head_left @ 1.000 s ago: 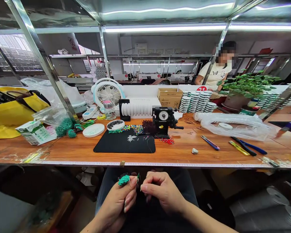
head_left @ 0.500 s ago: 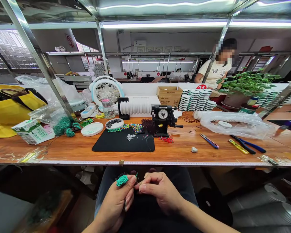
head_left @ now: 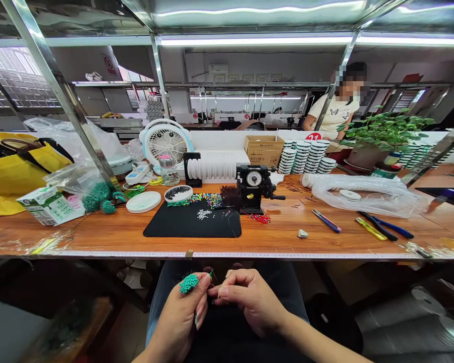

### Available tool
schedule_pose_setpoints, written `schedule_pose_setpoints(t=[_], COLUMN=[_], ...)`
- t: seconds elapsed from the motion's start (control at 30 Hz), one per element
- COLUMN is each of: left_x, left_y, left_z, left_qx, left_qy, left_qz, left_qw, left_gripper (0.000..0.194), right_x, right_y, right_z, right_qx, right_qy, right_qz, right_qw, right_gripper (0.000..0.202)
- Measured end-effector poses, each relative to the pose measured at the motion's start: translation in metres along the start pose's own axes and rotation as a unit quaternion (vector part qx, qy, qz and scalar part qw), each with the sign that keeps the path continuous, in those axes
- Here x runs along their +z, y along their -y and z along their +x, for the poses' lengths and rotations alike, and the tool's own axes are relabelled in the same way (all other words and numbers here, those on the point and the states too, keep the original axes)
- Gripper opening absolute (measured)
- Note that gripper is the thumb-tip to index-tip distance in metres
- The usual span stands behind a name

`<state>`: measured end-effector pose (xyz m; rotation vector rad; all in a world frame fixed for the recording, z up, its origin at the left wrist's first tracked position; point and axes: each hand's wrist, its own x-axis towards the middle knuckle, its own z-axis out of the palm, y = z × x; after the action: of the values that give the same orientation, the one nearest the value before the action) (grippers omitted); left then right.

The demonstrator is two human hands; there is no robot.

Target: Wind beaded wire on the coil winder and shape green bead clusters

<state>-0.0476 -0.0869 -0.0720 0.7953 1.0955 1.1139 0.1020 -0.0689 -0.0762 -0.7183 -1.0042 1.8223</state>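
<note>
Below the table edge, over my lap, my left hand (head_left: 181, 315) pinches a small green beaded cluster (head_left: 188, 283) between thumb and forefinger. A thin green-tipped wire (head_left: 212, 274) sticks up beside it. My right hand (head_left: 249, 300) is curled close against the left, fingertips meeting at the wire; what they pinch is too small to make out. On the wooden table (head_left: 280, 237) above lies a black mat (head_left: 192, 226) with loose beads and wires, and more green beaded clusters (head_left: 98, 195) lie at the left.
A black hand-crank counter machine (head_left: 254, 187) stands behind the mat, with a white spool row (head_left: 212, 169), fan (head_left: 165, 142), stacked spools (head_left: 306, 157), cardboard box (head_left: 264, 149), potted plant (head_left: 382, 136), pliers and cutters (head_left: 386, 228), yellow bag (head_left: 18, 169). Another person (head_left: 338, 108) sits beyond the bench.
Both hands have drifted slightly lower and left in view, still together; the green cluster stays pinched in my left hand. The table items have not moved.
</note>
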Motion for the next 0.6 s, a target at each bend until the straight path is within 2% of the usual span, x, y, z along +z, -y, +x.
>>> schedule_pose_setpoints(t=[0.4, 0.5, 0.6], left_x=[-0.0013, -0.0043, -0.0077], left_y=[0.0019, 0.0048, 0.0058], left_z=[0.0021, 0.0033, 0.0031], left_qx=[0.005, 0.016, 0.031], left_qy=[0.006, 0.004, -0.003], left_qz=[0.008, 0.054, 0.145], left_qw=[1.000, 0.998, 0.989], left_gripper=[0.033, 0.033, 0.033], right_x=[0.0007, 0.0020, 0.0015], right_y=[0.0001, 0.0018, 0.0032], right_z=[0.0006, 0.0016, 0.0031], right_qx=[0.002, 0.008, 0.000], right_qy=[-0.002, -0.013, -0.038], right_qz=[0.020, 0.016, -0.067], right_qw=[1.000, 1.000, 0.997], right_gripper=[0.013, 0.017, 0.022])
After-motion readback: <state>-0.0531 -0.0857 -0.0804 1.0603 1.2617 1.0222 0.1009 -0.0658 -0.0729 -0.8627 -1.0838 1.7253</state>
